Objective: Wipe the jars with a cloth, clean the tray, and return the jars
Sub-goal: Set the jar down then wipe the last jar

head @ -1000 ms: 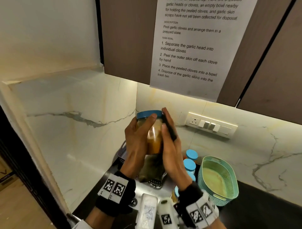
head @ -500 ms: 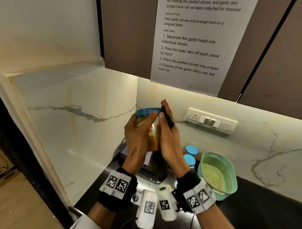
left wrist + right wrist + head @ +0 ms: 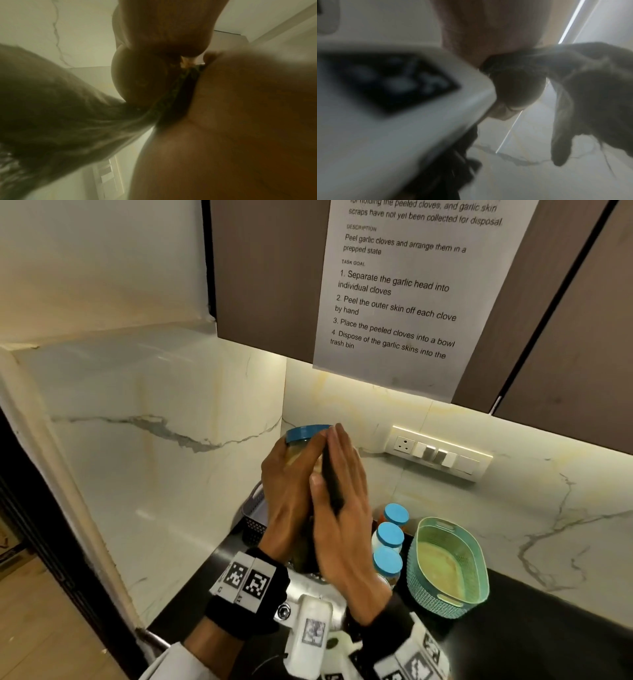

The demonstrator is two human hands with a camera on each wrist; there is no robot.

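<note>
- left hand (image 3: 291, 494) is wrapped around a jar (image 3: 301, 451) with a blue lid (image 3: 306, 433), held up in the air above the table (image 3: 548, 642), in front of the marble wall; fingers curled round the glass just under the lid, thumb side toward the camera
- right hand (image 3: 346, 518) is flat against the other side of the jar, fingers straight and pressed together, pointing up, with a dark cloth (image 3: 330, 474) sandwiched between palm and glass
- the rest of the cloth hangs down below the two hands; in the left wrist view it's a big dark blurry drape (image 3: 60, 115) next to the palm, and in the right wrist view it dangles as a grey fold (image 3: 590, 94)
- jar has something yellowish-brown inside, can't tell what
- three more jars with blue lids (image 3: 388, 537) stand in a row on the table, just left of a green basket (image 3: 476, 587); the basket is the tray as far as I can tell, nothing standing in it
- a dark mesh basket (image 3: 253, 525) sits behind the left hand, mostly hidden
- wall has a socket and switch panel (image 3: 438, 453), and a printed sheet (image 3: 411, 285) is taped to the cupboard door above
- both wrist views are pretty blurry, mostly skin and cloth up close
</note>
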